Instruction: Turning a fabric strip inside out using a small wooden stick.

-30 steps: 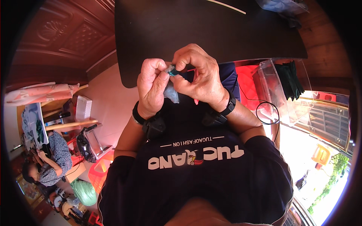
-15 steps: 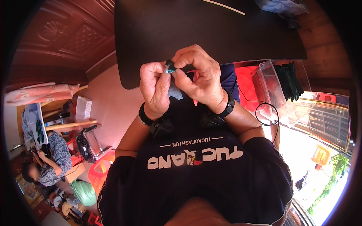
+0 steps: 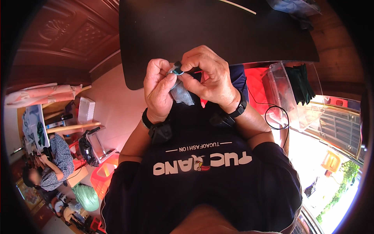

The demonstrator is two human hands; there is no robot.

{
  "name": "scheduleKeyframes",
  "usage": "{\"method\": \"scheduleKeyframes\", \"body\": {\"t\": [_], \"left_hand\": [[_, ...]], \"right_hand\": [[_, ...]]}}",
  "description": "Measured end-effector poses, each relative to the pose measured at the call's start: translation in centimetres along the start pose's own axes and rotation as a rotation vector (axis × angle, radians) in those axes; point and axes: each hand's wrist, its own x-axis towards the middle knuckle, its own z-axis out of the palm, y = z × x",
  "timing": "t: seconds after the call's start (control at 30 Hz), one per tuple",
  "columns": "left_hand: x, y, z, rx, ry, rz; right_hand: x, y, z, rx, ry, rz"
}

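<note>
Between my two hands, over the near edge of the dark table (image 3: pixel 218 35), is a small grey-blue cloth piece (image 3: pixel 182 94) that hangs down below the fingers. A small dark green-black part (image 3: pixel 177 68) shows at its top, with a pale edge. Thumb and bent fingers of my left hand (image 3: pixel 159 93) pinch it from the left. On the other side, my right hand (image 3: pixel 212 78) pinches the dark part between thumb and forefinger. The exact make of the piece is partly hidden by the fingers.
Right of me, a clear plastic bin (image 3: pixel 278 87) holds folded dark green fabric (image 3: pixel 300 84) beside a red stool (image 3: pixel 255 84). A black cable (image 3: pixel 287 117) loops below it. A pale strip (image 3: pixel 239 7) and a clear plastic bag (image 3: pixel 292 6) lie farther off. Another person (image 3: pixel 60 160) sits at left.
More of the grey-blue cloth now hangs below my fingers, and its lower end has swung right. Both hands keep their pinch, with only slight shifts of the fingers.
</note>
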Motion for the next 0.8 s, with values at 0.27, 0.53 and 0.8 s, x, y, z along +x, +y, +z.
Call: {"method": "scheduleKeyframes", "body": {"t": [0.27,0.53,0.8], "left_hand": [[-0.5,-0.6,0.5,0.025,-0.034,0.051],[-0.6,-0.7,0.3,0.156,-0.005,0.108],[0.2,0.5,0.1,0.098,0.005,0.01]], "right_hand": [[-0.4,-0.6,0.4,-0.096,0.145,-0.026],[-0.4,0.1,0.3,-0.077,0.079,-0.05],[-0.3,-0.3,0.1,-0.014,0.04,0.021]]}}
